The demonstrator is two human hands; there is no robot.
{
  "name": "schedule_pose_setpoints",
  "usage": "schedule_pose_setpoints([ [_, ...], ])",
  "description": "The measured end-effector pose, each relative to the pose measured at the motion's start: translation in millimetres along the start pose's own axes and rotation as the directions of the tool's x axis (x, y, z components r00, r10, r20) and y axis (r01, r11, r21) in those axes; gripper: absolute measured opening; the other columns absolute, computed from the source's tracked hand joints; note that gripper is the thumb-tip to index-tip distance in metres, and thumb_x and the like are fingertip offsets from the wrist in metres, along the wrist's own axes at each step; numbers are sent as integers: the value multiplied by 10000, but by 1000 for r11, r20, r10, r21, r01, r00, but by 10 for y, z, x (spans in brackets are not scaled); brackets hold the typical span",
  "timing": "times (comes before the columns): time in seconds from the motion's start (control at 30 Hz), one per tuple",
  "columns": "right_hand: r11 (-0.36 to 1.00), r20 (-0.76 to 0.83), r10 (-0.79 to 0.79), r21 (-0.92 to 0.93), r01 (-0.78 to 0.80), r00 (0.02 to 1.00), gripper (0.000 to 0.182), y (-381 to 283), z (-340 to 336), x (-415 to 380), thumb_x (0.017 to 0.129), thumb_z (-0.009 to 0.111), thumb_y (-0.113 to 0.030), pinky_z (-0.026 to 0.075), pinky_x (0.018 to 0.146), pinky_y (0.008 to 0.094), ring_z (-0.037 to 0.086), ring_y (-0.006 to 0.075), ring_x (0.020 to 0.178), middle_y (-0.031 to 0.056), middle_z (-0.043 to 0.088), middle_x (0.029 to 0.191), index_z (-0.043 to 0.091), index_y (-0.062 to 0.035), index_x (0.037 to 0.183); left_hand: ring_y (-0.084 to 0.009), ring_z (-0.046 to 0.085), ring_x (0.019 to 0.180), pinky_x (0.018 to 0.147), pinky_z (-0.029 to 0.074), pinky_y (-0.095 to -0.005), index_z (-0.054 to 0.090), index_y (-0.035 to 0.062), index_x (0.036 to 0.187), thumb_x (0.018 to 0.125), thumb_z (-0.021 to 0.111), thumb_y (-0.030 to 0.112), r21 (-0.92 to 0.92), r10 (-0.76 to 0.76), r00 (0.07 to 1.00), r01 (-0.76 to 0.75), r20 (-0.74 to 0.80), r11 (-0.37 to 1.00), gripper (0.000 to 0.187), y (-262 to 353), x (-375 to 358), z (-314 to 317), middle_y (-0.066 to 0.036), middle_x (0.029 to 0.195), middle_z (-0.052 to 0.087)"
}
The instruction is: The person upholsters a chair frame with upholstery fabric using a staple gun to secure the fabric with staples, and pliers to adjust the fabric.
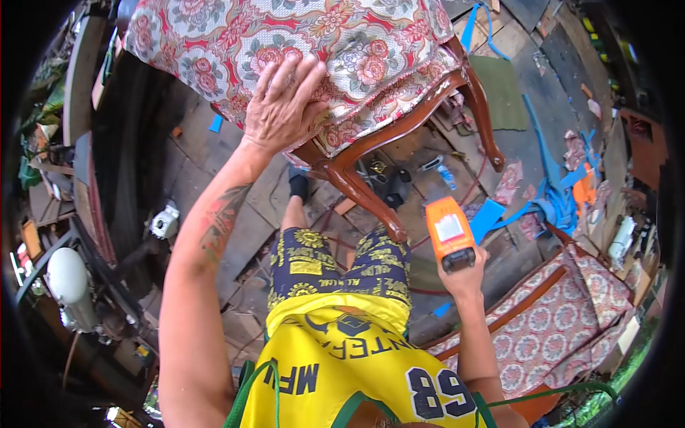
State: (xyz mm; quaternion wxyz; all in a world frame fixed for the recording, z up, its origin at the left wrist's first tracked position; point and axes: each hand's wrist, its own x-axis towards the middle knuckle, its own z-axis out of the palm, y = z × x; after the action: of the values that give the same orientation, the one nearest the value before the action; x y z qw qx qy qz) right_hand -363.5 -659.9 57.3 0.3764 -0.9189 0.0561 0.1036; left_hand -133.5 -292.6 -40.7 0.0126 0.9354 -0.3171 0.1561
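My left hand (280,107) lies with fingers spread on the floral upholstery fabric (342,43), which covers a chair seat in red, white and grey. Below the fabric show the chair's carved brown wooden frame (399,114) and its curved legs. In my right hand (471,269) is an orange power tool (448,227) with a white label and a black end, held off to the right of the chair leg. Its exact kind and working tip are not clear from this angle.
Blue strips (549,203) and fabric scraps (508,183) litter the board floor (250,242) on the right. A second piece covered in floral fabric (542,321) lies at lower right. A white rounded tank (68,276) stands at the left. Small items lie under the chair.
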Motion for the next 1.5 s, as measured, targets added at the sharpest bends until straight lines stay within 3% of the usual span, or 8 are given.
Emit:
schedule_pose_setpoints([
  [0.27, 727, -50, 687, 50, -685, 725, 562, 944, 73, -1365, 811, 917, -319, 523, 740, 350, 627, 176, 772, 113, 634, 911, 562, 74, 998, -324, 398, 1494, 1231, 194, -625, 602, 127, 1401, 829, 812, 477, 13, -181, 983, 181, -11, 983, 703, 486, -51, 5, -106, 1539, 530],
  [0.3, 712, -137, 698, 30, -701, 703, 425, 937, 88, -1409, 806, 892, -272, 519, 794, 477, 678, 378, 828, 229, 668, 928, 688, 60, 975, -336, 444, 1462, 1213, 231, -630, 648, 124, 1334, 832, 835, 388, 49, -188, 980, 191, -60, 980, 598, 533, -29, -37, -106, 1493, 581],
  [0.47, 726, -148, 687, 164, -668, 711, 417, 1064, 40, -1438, 838, 879, -284, 521, 774, 476, 689, 364, 808, 223, 668, 884, 694, 67, 964, -283, 739, 976, 826, 564, -362, 701, 57, 1135, 958, 688, 55, -265, -367, 913, 315, -179, 912, 177, 456, 134, -258, -150, 1084, 756],
  [0.67, 738, -95, 674, 130, -662, 733, 390, 1254, 97, -1447, 878, 852, -182, 535, 863, 411, 707, 259, 925, 183, 713, 1072, 660, 79, 1094, -27, 528, 738, 639, 445, -218, 673, -37, 1007, 1021, 650, 60, -635, -677, 713, 610, 181, 474, 101, -28, 508, -582, 19, 811, 648],
  [0.9, 833, -191, 537, -32, -552, 821, 395, 1449, 203, -1433, 841, 881, -200, 519, 855, 442, 690, 330, 936, 204, 682, 993, 686, 71, 1054, -60, 558, 638, 557, 452, -261, 675, -20, 1053, 999, 681, 78, -610, -662, 708, 644, 247, 462, 112, 207, 489, -657, -24, 769, 672],
  [0.97, 791, -100, 609, -2, -612, 787, 492, 1347, 142, -1298, 719, 869, -137, 478, 964, 505, 582, 438, 1087, 227, 646, 1098, 670, 1, 1147, -160, 624, 624, 587, 503, -323, 676, 1, 1030, 960, 709, 56, -399, -399, 911, 406, 105, 822, 96, 281, 197, -517, -83, 766, 681],
  [1.23, 997, -91, 63, 51, -59, 994, 449, 520, 7, -399, 645, 799, -49, 547, 706, 394, 716, 381, 763, 178, 722, 872, 696, 23, 1075, -267, 705, 971, 829, 528, -397, 694, 115, 1184, 922, 747, 197, -195, 78, 995, -90, -68, 977, 280, 177, 83, -427, -44, 1065, 745],
  [1.5, 986, -6, 159, -49, -159, 987, 336, -367, 158, 24, 694, 869, -136, 467, 904, 429, 674, 323, 973, 89, 741, 959, 717, -90, 989, -315, 280, 1563, 1278, 164, -509, 469, 253, 1573, 1037, 562, 399, -95, 1, 1000, -4, -29, 995, 563, -353, 48, 96, -29, 1636, 425],
])
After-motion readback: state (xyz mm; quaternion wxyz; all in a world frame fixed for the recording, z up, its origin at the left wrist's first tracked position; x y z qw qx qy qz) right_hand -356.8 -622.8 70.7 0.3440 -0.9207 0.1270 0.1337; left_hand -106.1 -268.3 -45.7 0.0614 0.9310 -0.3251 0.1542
